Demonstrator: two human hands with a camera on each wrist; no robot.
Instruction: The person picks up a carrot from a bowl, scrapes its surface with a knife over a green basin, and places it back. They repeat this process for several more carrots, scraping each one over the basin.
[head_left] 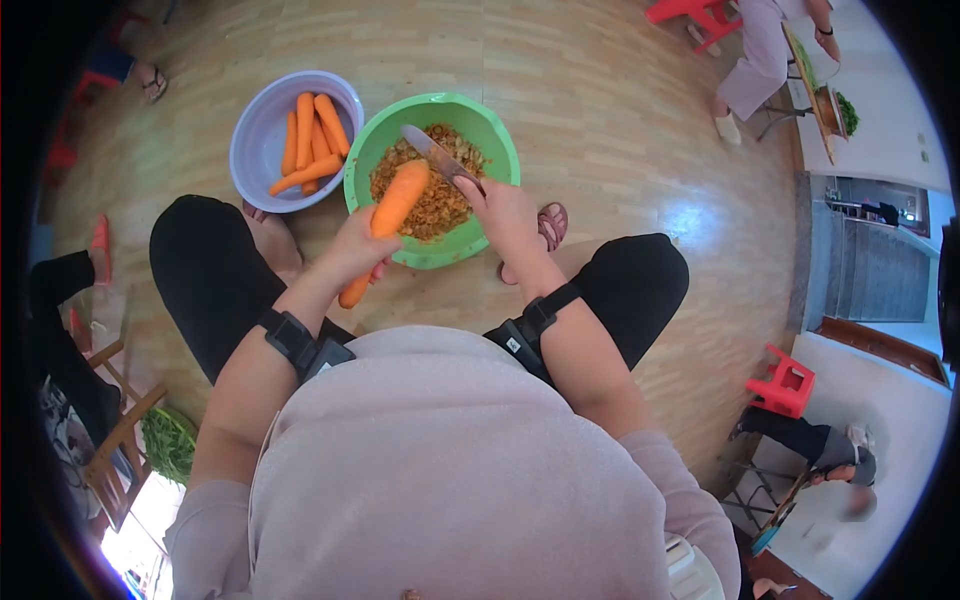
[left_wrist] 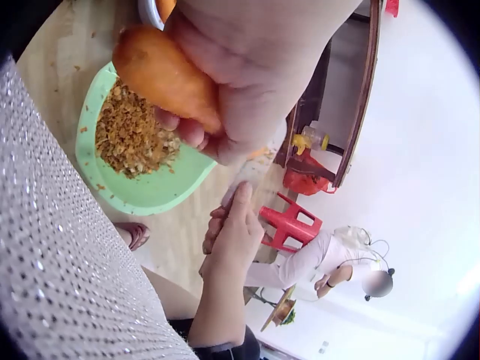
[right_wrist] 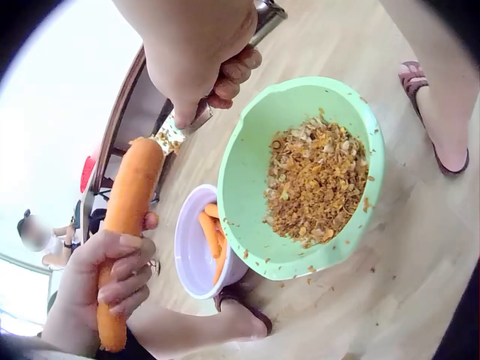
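The left hand (head_left: pixel 357 246) grips a large orange carrot (head_left: pixel 401 198) around its middle, with both ends sticking out; its tip end shows below the fingers in the right wrist view. In the right hand (head_left: pixel 507 214) is the handle of a knife, whose blade (head_left: pixel 430 150) lies just beside the carrot's upper end, over the green bowl (head_left: pixel 505 150). Small orange and pale pieces (right_wrist: pixel 315 180) are heaped in the bowl. Bits cling to the blade (right_wrist: pixel 169 135) in the right wrist view. In the left wrist view the left hand (left_wrist: pixel 240 82) covers part of the carrot (left_wrist: pixel 161 71).
A lavender basin (head_left: pixel 240 150) with several carrots (head_left: pixel 305 130) stands left of the green bowl, touching or nearly touching it. The person's sandalled feet flank the bowls. Red stools (head_left: pixel 782 382), tables and other people are around the room's edges. Crumbs dot the floor near the bowl.
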